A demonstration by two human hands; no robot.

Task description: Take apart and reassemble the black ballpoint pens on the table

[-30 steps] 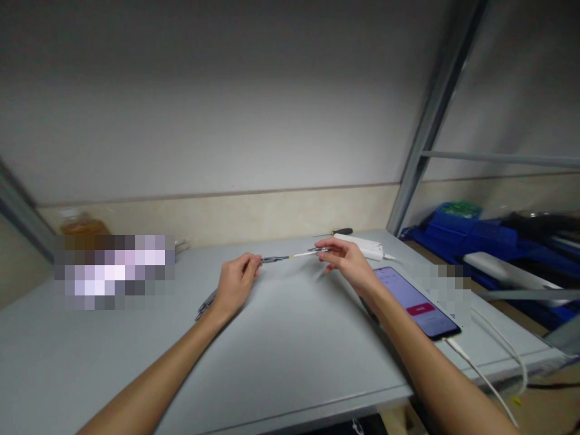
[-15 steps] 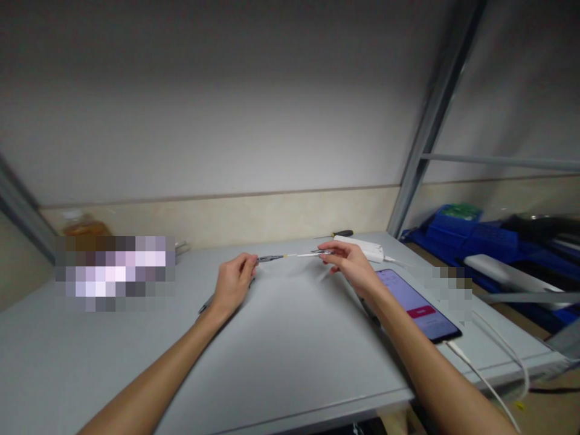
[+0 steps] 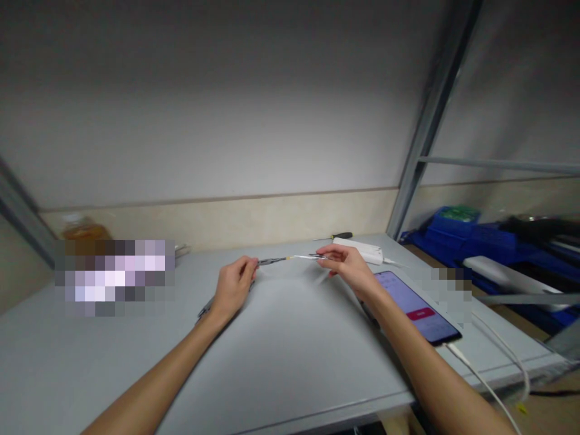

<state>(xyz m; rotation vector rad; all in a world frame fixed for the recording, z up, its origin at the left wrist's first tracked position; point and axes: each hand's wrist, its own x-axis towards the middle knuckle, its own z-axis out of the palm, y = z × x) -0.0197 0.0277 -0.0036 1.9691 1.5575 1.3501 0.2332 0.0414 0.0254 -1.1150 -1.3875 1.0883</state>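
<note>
I see my left hand (image 3: pixel 233 284) closed on needle-nose pliers (image 3: pixel 270 261), whose tips grip one end of a thin white wire (image 3: pixel 302 257). My right hand (image 3: pixel 347 266) is closed on a second slim metal tool (image 3: pixel 319 256), type unclear, clamping the wire's other end. The wire hangs stretched between both hands, above the grey table (image 3: pixel 290 350), not touching it. Risk, in my judgement: excess pull could snap the wire or slip it from the tips. The right forearm is just beside the lit phone (image 3: pixel 417 305) and its charging cable (image 3: pixel 484 380); a sudden release could knock them.
</note>
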